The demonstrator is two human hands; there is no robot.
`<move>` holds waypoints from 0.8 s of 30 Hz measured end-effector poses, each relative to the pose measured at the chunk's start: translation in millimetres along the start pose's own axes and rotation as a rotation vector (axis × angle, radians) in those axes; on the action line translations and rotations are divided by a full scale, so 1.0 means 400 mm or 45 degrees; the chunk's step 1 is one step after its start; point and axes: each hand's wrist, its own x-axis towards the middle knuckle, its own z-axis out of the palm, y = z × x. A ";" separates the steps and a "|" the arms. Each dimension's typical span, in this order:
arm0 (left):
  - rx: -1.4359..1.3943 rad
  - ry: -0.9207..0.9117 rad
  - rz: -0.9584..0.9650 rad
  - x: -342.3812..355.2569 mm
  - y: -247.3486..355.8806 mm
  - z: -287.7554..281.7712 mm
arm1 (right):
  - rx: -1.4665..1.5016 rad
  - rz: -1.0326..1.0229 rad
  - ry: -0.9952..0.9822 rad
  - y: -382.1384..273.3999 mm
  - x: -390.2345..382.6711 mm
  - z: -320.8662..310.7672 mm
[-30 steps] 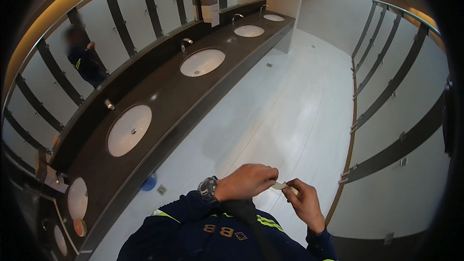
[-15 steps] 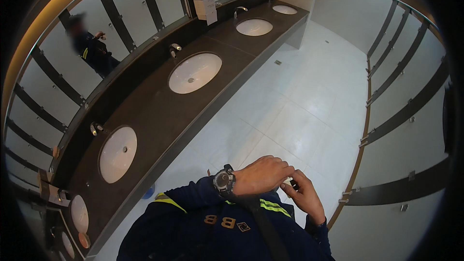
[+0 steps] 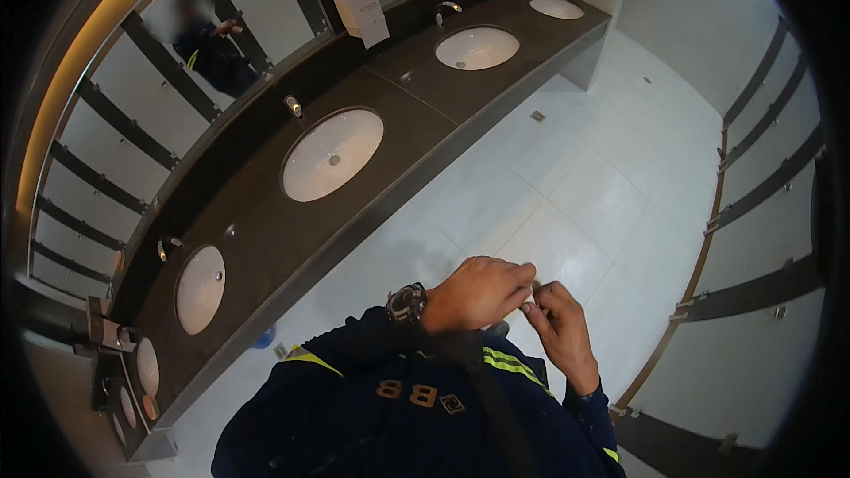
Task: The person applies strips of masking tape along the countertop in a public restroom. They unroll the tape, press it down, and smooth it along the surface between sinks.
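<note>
My left hand (image 3: 482, 292) is in front of my chest, its fingers curled and pinched toward my right hand (image 3: 565, 336). The right thumb and fingers are also pinched, almost touching the left fingertips. A small whitish thing (image 3: 530, 299) shows between them, mostly hidden by the fingers; its kind cannot be made out. On the left wrist is a dark watch (image 3: 406, 304). Both arms are in dark blue sleeves, and the jacket (image 3: 354, 416) has yellow-green reflective strips.
A long dark counter (image 3: 266, 217) with several white oval basins (image 3: 310, 173) and taps (image 3: 293, 106) runs along my left. Above it are a mirror (image 3: 168, 31) and a box-shaped dispenser (image 3: 358, 4). Pale floor tiles (image 3: 567, 186) lie ahead; stall panels (image 3: 770, 372) line the right.
The counter and basins have shifted in view as my head turned. Both hands have risen slightly, and the fingers now cover more of the small thing between them.
</note>
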 end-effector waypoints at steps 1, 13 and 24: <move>-0.048 0.045 -0.045 0.037 -0.008 -0.011 | -0.066 -0.034 0.012 0.004 0.048 -0.028; 0.019 0.317 0.023 0.382 -0.353 -0.193 | -0.177 -0.166 -0.243 0.085 0.662 -0.135; 0.093 0.356 -0.011 0.578 -0.589 -0.428 | -0.183 -0.323 -0.486 0.083 1.114 -0.133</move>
